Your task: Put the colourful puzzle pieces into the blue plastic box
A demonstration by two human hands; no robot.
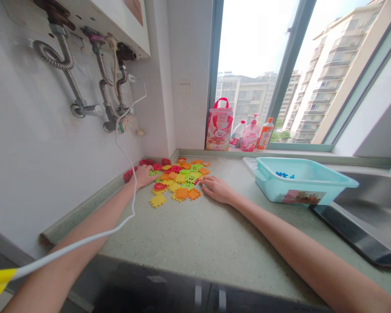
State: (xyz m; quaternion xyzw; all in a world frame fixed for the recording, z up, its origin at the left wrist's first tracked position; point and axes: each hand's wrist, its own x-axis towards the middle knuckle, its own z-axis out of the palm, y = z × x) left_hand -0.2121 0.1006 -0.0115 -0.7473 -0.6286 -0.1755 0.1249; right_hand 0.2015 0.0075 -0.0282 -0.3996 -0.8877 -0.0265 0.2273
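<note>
A spread of flat, gear-edged plastic pieces, red, orange, yellow and green, lies in the counter's back left corner. My left hand (144,175) rests on the left side of this pile, fingers stretched over red pieces and touching a green piece (154,172). My right hand (217,190) lies low on the counter at the pile's right edge, fingers extended towards a green piece (192,178) and an orange piece (194,194). Nothing shows gripped in either hand. A yellow piece (158,200) is nearest the front of the pile.
To the right stands a light blue plastic tub (270,187) holding a few blue pieces (284,175). Beside it are a black slab (358,237) and a steel sink (374,204). A white cable (124,221) hangs across my left forearm. Bottles and a pink bag (219,130) line the windowsill.
</note>
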